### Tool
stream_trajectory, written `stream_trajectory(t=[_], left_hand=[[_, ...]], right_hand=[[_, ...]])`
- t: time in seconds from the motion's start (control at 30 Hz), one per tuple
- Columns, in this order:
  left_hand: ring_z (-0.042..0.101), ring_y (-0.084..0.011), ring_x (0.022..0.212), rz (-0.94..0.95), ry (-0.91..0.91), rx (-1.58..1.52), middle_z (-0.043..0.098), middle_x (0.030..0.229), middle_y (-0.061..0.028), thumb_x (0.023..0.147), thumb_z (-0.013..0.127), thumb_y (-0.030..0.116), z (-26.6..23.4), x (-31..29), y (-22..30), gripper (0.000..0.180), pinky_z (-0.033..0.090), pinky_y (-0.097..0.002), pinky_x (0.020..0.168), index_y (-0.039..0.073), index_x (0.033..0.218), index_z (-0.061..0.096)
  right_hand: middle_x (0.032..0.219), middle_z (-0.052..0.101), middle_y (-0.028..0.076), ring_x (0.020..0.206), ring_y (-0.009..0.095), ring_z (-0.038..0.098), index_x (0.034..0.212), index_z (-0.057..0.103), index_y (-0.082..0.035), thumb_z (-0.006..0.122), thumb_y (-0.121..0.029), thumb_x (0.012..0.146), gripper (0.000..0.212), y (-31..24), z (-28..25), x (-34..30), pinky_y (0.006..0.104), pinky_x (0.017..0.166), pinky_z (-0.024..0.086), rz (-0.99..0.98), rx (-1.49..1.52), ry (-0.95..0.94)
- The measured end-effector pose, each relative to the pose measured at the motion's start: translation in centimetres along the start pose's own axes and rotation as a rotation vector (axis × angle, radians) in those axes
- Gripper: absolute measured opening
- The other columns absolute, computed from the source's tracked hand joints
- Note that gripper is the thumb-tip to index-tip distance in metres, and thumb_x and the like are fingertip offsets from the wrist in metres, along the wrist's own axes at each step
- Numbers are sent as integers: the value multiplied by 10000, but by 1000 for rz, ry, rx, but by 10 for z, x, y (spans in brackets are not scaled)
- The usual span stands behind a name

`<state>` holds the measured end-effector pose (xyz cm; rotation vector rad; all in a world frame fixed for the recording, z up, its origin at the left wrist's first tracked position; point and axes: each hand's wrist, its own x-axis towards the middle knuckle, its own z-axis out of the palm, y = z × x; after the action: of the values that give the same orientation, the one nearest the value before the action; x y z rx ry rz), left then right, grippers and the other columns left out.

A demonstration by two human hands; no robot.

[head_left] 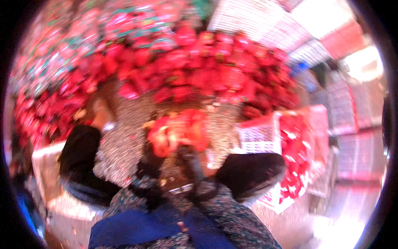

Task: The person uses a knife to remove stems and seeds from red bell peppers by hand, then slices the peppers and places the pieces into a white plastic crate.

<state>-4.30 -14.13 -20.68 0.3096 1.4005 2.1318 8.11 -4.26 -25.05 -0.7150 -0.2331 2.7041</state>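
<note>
Close in front of me, my left hand (149, 155) and my right hand (189, 159), both in dark gloves, close on bright red bell peppers (178, 132). The peppers are lobed and shiny, and blur keeps me from telling how many there are. My left hand grips at their left side, my right hand at the near right side. Beyond them a wide heap of red bell peppers (195, 70) curves across the ground. To the right of my right knee stands a pink and white plastic crate (259, 139) with red peppers in it.
Stacked plastic crates (352, 108) line the right side, with more crates (265, 20) at the back right. A pale box (45, 166) stands beside my left leg. Grey-brown ground (132, 112) lies between my feet and the heap, with small scraps on it.
</note>
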Motion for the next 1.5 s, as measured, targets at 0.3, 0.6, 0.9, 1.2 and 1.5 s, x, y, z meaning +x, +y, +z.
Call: stream_trajectory(t=[0.3,0.6,0.9,1.2,1.5], left_hand=[[414,-226,1325,-67,-330,-676,447,1428,-68,1021,479,350,-43,14,-43,539,360,-386,1100,60,1457,348],[427,-290,1330,-182,-421,-753,462,1453,-106,948,619,362,5,53,-3,580,312,-467,1145,71,1416,437],[405,-294,1349,-205,-497,-472,417,1478,-134,966,540,440,120,51,1,659,306,-454,1146,59,1469,349],[569,-187,1089,-141,-599,287,581,1237,-62,915,572,264,140,71,-28,452,460,-342,939,29,1299,534],[590,-283,1157,746,-675,928,571,1312,-189,920,643,226,263,18,44,566,471,-382,986,-42,1379,448]], right_hand=[[833,599,-11,671,86,558,1130,570,-86,684,-145,916,249,9,46,0,268,557,467,-289,-694,-71],[730,535,-17,546,87,497,1094,570,-76,654,-228,939,233,-85,83,-42,243,484,382,-332,-513,-6],[736,536,-22,577,77,496,1122,573,-32,640,-159,937,234,-143,75,-85,244,498,412,-610,-428,2],[780,552,-10,580,68,482,1192,535,-64,680,-120,890,340,-181,76,-124,234,505,384,-678,-385,4],[729,579,-4,499,84,488,1002,578,-93,696,-259,884,235,-210,47,-150,225,432,343,-636,-243,70]])
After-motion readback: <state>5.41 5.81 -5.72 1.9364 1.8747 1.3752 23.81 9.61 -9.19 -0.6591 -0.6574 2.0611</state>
